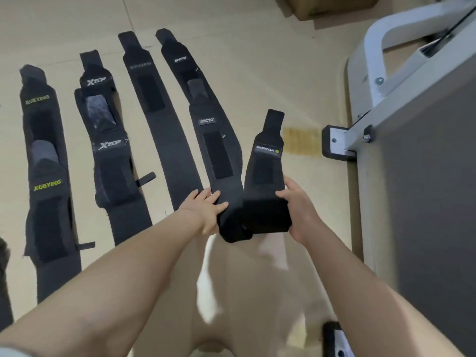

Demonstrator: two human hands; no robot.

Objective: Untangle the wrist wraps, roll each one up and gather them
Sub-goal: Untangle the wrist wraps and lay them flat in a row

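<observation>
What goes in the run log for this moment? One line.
stage: rolling | left hand: on roll | right hand: grips wrap | other wraps: flat on floor, unrolled

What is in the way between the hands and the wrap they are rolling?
Nothing visible. The left hand rests on the rolled end of the wrist wrap, and the right hand already holds its other side. The other wraps lie flat to the left.
</observation>
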